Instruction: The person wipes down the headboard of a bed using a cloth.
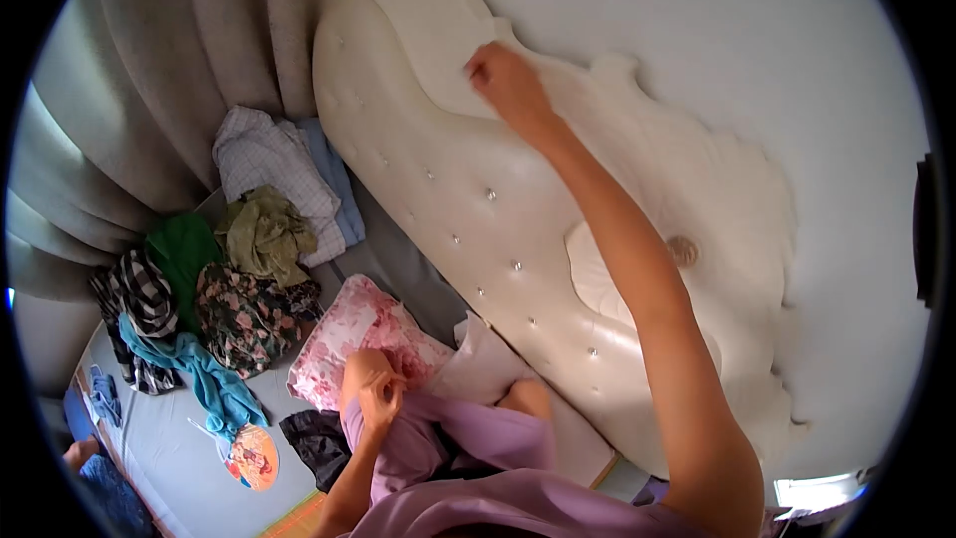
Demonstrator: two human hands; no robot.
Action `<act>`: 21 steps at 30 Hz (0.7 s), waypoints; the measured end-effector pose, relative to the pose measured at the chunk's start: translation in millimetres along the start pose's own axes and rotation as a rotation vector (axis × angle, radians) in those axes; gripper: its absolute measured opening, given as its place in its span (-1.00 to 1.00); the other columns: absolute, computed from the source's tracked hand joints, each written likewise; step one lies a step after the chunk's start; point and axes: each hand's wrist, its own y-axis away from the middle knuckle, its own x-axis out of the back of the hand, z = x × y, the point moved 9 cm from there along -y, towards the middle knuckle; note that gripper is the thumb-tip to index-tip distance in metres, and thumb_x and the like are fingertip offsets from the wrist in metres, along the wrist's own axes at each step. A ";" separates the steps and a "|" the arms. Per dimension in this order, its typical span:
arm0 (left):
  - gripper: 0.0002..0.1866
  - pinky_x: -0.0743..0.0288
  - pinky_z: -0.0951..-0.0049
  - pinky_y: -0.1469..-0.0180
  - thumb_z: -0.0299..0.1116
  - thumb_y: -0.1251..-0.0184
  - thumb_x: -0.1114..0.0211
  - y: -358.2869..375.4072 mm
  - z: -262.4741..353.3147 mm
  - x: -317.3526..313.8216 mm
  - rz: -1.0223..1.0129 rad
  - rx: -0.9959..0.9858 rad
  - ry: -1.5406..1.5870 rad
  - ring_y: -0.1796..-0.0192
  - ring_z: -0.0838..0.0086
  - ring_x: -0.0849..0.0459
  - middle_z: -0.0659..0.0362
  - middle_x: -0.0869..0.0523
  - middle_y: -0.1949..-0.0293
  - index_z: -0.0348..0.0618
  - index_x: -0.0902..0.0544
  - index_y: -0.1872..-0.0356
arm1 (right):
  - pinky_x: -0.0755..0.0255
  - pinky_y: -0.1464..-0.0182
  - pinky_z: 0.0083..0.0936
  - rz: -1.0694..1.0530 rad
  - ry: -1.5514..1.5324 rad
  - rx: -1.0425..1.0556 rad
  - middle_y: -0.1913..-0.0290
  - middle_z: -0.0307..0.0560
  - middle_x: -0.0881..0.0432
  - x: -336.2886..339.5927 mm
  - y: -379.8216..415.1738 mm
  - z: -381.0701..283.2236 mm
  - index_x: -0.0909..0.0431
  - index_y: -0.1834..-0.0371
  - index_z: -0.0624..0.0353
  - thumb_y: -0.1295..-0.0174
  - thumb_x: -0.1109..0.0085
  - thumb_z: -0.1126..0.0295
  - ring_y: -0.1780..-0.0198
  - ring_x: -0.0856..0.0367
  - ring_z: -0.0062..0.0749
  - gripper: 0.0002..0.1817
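Head view: right hand (506, 82) is before the tufted headboard (453, 152), left hand (381, 402) at the knee (365, 367). Both show curled fingers; whether they hold anything cannot be told. Pink floral pillow (351, 336) beside the knee appears soft, light, best gripped by a corner.

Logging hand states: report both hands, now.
Left hand: loosely curled by the knee; any hold can't be told.
Right hand: raised, curled, blurred; any hold can't be told.
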 end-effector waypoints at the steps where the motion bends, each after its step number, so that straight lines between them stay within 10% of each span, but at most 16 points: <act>1: -0.92 -0.38 0.36 0.42 -0.57 -0.02 -0.23 -2.7 -4.9 2.7 0.006 0.041 0.030 0.51 0.28 -0.53 0.05 -0.57 0.59 -0.20 -0.69 0.50 | -0.48 0.13 -0.38 0.249 -0.116 0.010 0.24 -0.04 -0.63 38.1 -12.5 -0.7 -0.59 0.24 0.21 -0.14 -0.18 0.53 0.21 -0.63 -0.24 -0.88; 4: -0.93 -0.38 0.34 0.44 -0.57 -0.01 -0.23 -12.5 -16.1 10.6 -0.013 0.160 -0.010 0.51 0.25 -0.54 0.03 -0.57 0.59 -0.22 -0.68 0.50 | -0.51 0.15 -0.40 0.354 0.000 0.037 0.25 -0.03 -0.67 82.1 -56.4 13.4 -0.61 0.26 0.28 -0.18 -0.16 0.53 0.25 -0.66 -0.25 -0.90; 8: -0.93 -0.42 0.30 0.41 -0.54 -0.02 -0.24 -32.1 -22.6 24.2 0.007 0.229 -0.128 0.50 0.20 -0.56 0.01 -0.56 0.56 -0.25 -0.67 0.45 | -0.52 0.19 -0.39 -0.019 0.089 -0.236 0.29 0.05 -0.73 51.9 -96.5 62.4 -0.60 0.21 0.34 -0.23 -0.14 0.51 0.30 -0.68 -0.23 -0.86; 13: -0.89 -0.49 0.25 0.35 -0.45 -0.05 -0.27 -52.7 -25.9 32.0 -0.001 0.308 -0.126 0.45 0.14 -0.62 -0.02 -0.63 0.48 -0.19 -0.71 0.40 | -0.52 0.17 -0.38 0.170 -0.199 0.123 0.27 0.00 -0.72 48.0 -165.4 40.1 -0.61 0.17 0.25 -0.27 -0.09 0.54 0.26 -0.66 -0.17 -0.87; 21: -0.91 -0.49 0.23 0.34 -0.43 -0.08 -0.28 -45.4 -4.6 53.7 -0.037 0.463 -0.167 0.44 0.14 -0.62 -0.01 -0.63 0.51 -0.15 -0.72 0.40 | -0.52 0.16 -0.24 0.072 0.078 0.146 0.17 0.02 -0.67 -51.8 -293.7 31.9 -0.59 0.14 0.19 -0.24 -0.08 0.50 0.18 -0.64 -0.06 -0.84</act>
